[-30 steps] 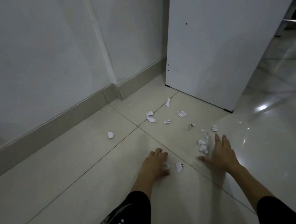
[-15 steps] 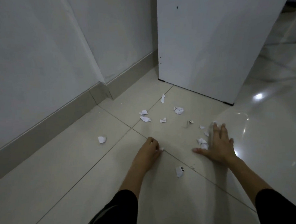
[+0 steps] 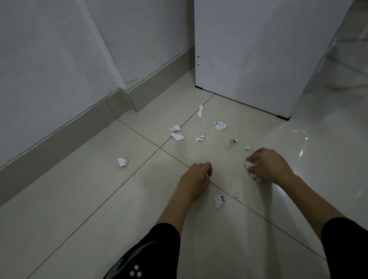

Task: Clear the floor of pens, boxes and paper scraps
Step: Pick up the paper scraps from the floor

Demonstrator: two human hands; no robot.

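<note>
Nearest, two dark sleeves at the bottom edge, bare forearms reaching out over the pale tiled floor. Between the forearms, one flat scrap lying loose beside a grout line, touched by neither hand. Just beyond it, left hand curled into a loose fist, knuckles down on the tile, a sliver of white showing at the fingertips; whether paper is truly held there, cannot tell. To the right, right hand cupped with fingers bent inward, closed around a small bunch of white scraps, some poking out at the fingertips and under the palm. Off to the left, well apart from both hands, a lone crumpled piece. Farther out, a scatter of pieces: a tiny bit just past the right hand, a greyish curl, a small piece, two more side by side near a grout crossing, a larger wad, and a thin strip farthest off. Behind those, a white cabinet panel standing on the floor, and at the left a grey skirting under a white wall.
</note>
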